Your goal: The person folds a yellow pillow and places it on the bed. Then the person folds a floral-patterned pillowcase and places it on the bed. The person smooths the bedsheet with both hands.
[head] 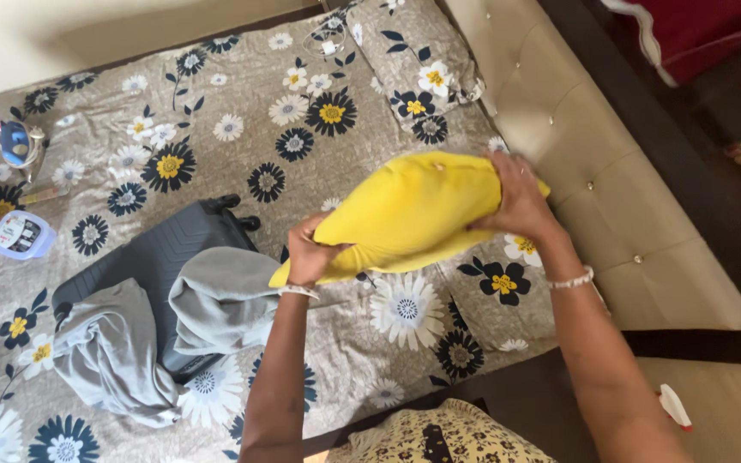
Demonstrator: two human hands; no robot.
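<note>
While both hands grip it, a yellow pillow hangs above the bed, lifted clear of the floral bedsheet. The left hand is closed on the pillow's lower left corner, fingers curled tight around the fabric, a thin bracelet at the wrist. The right hand clasps the pillow's upper right end, palm and fingers pressed over the cloth, with a white beaded bracelet on that wrist. The pillow tilts, its right end higher than its left.

Below and left of the pillow, a dark grey suitcase lies flat on the bedsheet, its wheels toward the top of the view. 1 grey garment is draped in a rumpled heap over the suitcase's lower part and spills onto the sheet, and its folded upper part lies just beside the left wrist.

At the head of the bed, a pillow in the same floral cover rests against the beige tufted headboard. Near the left edge of the view, well apart from the hands, sit a clear lidded plastic container and a small blue object; what the blue object is cannot be told. A white cable lies near the floral pillow.
</note>
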